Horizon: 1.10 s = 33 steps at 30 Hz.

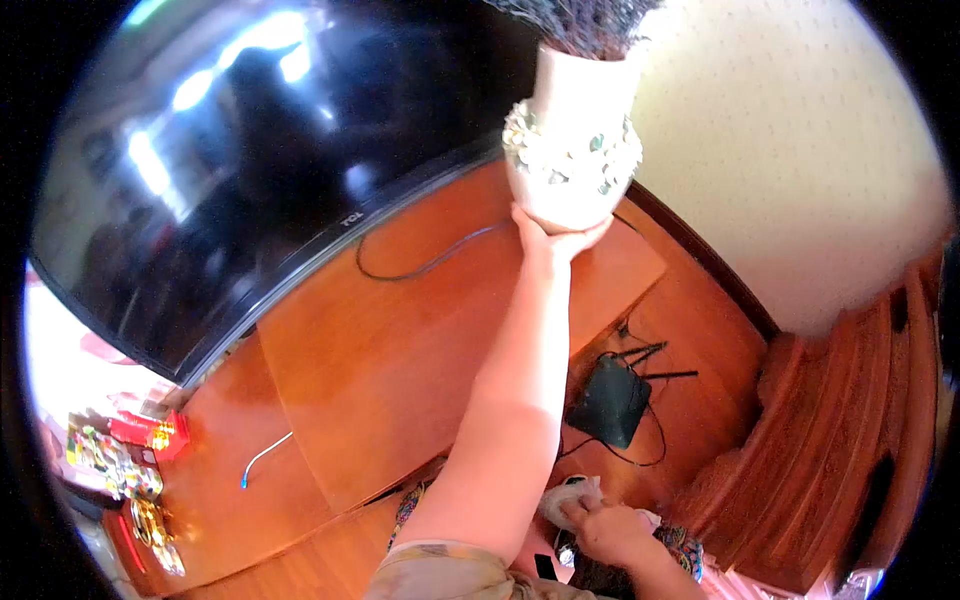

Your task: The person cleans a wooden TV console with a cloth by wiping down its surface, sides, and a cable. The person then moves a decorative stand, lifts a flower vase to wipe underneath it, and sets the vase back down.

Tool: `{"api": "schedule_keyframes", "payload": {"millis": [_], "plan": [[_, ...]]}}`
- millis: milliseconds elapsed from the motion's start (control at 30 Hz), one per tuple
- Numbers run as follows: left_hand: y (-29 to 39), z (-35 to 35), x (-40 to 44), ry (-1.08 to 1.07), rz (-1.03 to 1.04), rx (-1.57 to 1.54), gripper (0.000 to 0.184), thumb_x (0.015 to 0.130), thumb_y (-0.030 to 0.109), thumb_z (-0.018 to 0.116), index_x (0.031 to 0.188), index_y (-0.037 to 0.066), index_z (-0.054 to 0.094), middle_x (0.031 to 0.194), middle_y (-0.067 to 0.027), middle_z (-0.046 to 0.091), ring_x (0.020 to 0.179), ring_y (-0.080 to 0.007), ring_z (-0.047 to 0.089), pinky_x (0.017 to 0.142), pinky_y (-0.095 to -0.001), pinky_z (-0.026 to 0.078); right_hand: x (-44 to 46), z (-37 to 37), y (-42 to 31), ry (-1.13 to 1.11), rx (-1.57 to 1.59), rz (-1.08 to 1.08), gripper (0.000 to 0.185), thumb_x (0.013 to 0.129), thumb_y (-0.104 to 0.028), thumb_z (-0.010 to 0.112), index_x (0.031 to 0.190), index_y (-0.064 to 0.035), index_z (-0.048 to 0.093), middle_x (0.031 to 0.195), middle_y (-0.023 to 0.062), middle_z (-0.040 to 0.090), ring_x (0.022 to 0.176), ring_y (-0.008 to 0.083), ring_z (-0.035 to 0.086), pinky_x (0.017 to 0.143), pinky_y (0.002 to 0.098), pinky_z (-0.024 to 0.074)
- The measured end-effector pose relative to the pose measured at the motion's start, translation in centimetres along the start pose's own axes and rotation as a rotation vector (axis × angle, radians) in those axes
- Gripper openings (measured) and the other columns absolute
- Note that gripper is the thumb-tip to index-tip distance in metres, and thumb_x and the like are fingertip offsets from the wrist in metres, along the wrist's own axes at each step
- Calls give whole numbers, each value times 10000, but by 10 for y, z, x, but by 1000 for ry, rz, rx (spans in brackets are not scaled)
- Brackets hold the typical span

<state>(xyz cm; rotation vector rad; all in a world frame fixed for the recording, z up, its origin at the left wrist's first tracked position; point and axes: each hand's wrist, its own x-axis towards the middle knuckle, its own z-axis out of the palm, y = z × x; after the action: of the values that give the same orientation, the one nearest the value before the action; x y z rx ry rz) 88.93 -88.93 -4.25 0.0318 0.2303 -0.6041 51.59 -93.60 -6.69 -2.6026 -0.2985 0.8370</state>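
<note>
My left hand (560, 240) reaches far forward with its fingers wrapped round the base of a white vase (585, 95). White flowers and a few green leaves in relief ring the vase's middle, and dark dried stems (590, 22) stick out of its mouth. The vase is in front of the right end of the television; whether its base touches the cabinet is hidden by my hand. Close to my body, my right hand (615, 532) is closed on a crumpled pale cloth (572, 498).
A large TCL television (270, 170) stands along the back of the wooden cabinet (400, 370). A black router (612, 400) with antennas and cables lies to the right. Carved wood (800, 450) rises at the right edge. Red and gold ornaments (150, 432) and a white cable (265, 457) are on the left.
</note>
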Motion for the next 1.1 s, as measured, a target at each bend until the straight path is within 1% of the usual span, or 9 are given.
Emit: {"api": "schedule_keyframes", "payload": {"millis": [67,100,267,300,500,800,900,1000,1100], "plan": [[8,-12,21,-212,-90,24,808,753,768,123,1301,236,384,1372,-73,335,1253,-348,287,947,-606,273,0,-1,0,-74,-60,19,468,751,-172,505,1216,-129,481,1168,155,522,962,374,558,768,460,484],[12,-13,26,-192,-121,17,792,745,737,180,1302,206,369,1367,-99,315,1249,-359,277,951,-599,279,0,-4,-3,-41,-41,28,474,745,-176,520,1215,-127,476,1107,149,545,923,377,569,736,457,490],[20,-1,20,135,-188,-29,816,708,579,470,1305,51,294,1342,-229,218,1231,-413,230,967,-562,312,3,1,2,-59,-55,8,420,747,-170,529,1166,-139,505,1017,129,562,884,333,585,707,439,485],[20,4,17,227,-189,-90,1008,646,591,578,1345,-12,173,1349,-274,108,1251,-437,167,988,-549,334,4,-1,1,-56,-38,19,420,747,-170,529,1166,-139,505,1017,129,562,884,333,585,707,439,485],[31,17,21,303,-109,-266,1017,654,728,480,1354,33,232,1369,-262,130,1261,-424,172,995,-570,292,1,-3,-1,-37,-18,69,336,759,-121,494,1093,-117,532,1002,147,564,871,315,590,714,419,482],[29,23,15,255,-115,-321,1101,613,774,499,1363,33,180,1366,-264,95,1256,-426,157,987,-579,290,0,-8,-8,61,-32,-11,335,732,-141,526,1064,-96,523,959,147,572,801,318,600,693,413,482],[30,19,20,201,-49,-203,948,681,721,450,1359,94,237,1369,-238,153,1249,-429,165,988,-589,273,1,-7,-7,37,-31,15,338,720,-154,546,1053,-95,530,956,146,572,776,315,601,675,405,482],[31,2,28,21,-34,-145,996,651,660,528,1361,42,202,1359,-268,95,1247,-440,172,985,-570,319,3,-2,-4,17,-50,-12,359,709,-156,557,1062,-95,531,962,147,572,783,315,601,657,411,484],[32,12,26,163,-80,-279,855,700,726,402,1325,148,332,1376,-182,226,1241,-420,192,980,-598,261,4,4,-4,2,-77,-7,364,714,-154,545,1074,-98,531,962,148,575,786,322,601,644,423,488]]}}
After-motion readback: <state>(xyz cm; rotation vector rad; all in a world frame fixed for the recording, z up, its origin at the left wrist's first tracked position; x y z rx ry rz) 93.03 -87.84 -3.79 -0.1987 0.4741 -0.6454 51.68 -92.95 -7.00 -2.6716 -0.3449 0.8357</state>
